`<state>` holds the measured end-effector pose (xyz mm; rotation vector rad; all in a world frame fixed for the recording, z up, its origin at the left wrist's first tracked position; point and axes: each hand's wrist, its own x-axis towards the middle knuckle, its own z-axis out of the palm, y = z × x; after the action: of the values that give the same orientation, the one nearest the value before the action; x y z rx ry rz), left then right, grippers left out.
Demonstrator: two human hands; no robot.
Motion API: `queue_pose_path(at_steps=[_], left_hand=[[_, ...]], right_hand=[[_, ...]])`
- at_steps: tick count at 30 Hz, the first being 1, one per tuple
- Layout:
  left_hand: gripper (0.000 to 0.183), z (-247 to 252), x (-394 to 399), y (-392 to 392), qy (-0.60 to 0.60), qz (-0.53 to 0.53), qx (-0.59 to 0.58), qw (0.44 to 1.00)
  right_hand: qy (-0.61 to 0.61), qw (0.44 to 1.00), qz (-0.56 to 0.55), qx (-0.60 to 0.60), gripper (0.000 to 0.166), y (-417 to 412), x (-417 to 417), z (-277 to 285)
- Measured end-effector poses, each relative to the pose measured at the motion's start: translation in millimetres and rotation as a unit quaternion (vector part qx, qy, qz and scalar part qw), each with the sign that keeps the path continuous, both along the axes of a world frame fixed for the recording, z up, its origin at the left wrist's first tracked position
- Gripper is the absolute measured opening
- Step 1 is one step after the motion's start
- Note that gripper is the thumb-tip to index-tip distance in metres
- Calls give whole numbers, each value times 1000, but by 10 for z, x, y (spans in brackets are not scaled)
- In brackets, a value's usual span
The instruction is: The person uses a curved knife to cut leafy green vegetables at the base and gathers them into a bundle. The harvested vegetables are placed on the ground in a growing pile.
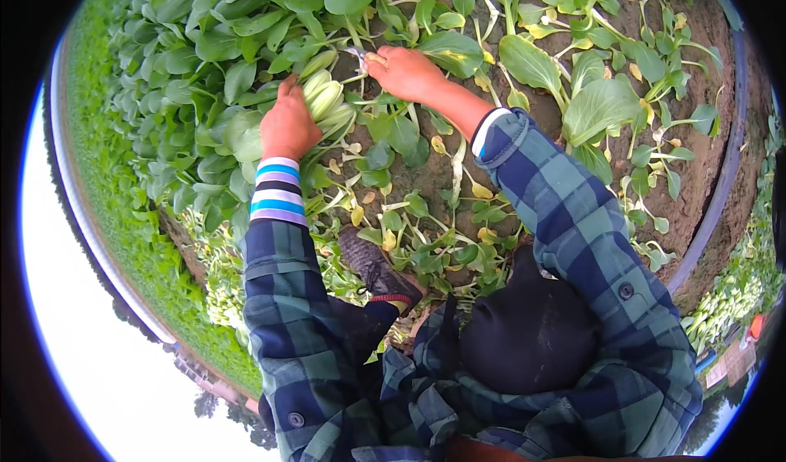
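Observation:
My left hand (288, 124) is closed around a bunch of bok choy (323, 96) whose pale stem bases point up and right; its fingers are partly hidden behind the stems and leaves. Just to the right, my right hand (402, 72) grips the light-coloured handle of a small knife (355, 51). The metal blade points left, close to the stems of plants beside the bunch. Whether the blade touches a stem cannot be told. Loose green leaves (454, 51) lie beside my right hand.
Dense standing bok choy (215, 44) grows to the left. Cut and yellowing leaves (482, 190) litter the brown soil (430, 173). My shoe (374, 265) is below the hands. A dark hose or pipe (724, 179) curves along the right, and a heap of bok choy (731, 305) lies beyond it.

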<state>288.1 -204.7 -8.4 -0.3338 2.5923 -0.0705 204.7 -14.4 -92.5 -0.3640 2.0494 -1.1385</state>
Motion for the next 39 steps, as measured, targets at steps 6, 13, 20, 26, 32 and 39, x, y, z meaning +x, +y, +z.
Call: queue_pose_path(at_steps=[6,13,20,26,32,39], left_hand=[[58,157,233,20,56,58,65,995],[80,716,584,839,239,65,344,906],[88,1268,817,1163,280,18,414,866],[95,1789,665,985,433,96,727,524],[89,2483,760,652,465,38,689,555],[69,2877,1623,5,458,161,605,631]], right_hand=[[69,997,35,-2,45,231,210,169],[-128,907,-268,-297,48,527,441,492],[31,938,-255,-233,26,789,179,1192],[39,949,-144,-278,30,1175,-242,1842],[54,910,-124,-393,42,790,-247,2588],[19,903,55,-426,41,15,517,3201]])
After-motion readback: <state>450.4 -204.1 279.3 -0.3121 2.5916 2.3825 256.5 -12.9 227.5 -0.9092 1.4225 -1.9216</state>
